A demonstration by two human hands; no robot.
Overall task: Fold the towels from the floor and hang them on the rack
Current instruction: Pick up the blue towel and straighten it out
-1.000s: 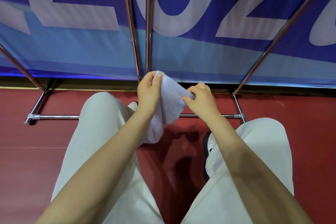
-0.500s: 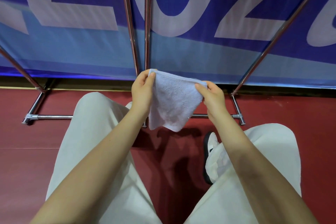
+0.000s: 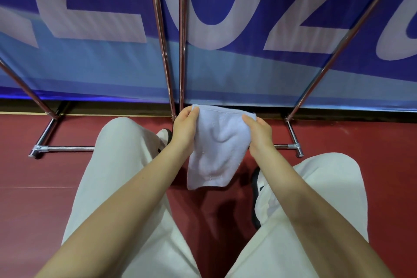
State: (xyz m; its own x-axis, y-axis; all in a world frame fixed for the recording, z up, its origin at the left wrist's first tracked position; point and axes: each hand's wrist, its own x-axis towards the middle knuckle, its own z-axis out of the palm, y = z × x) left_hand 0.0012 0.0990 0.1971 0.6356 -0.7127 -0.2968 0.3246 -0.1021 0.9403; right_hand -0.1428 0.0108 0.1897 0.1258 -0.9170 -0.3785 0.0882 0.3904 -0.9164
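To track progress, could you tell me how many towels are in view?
1: the towel hangs between the left hand and right hand. Others may lie out of view.

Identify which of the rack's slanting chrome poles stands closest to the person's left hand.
The pole just left of the near-vertical centre one; its foot meets the floor beside the left hand. The others slant toward the far corners.

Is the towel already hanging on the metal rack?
No, the towel hangs in the air between the left hand and right hand, each pinching a top corner, in front of the rack.
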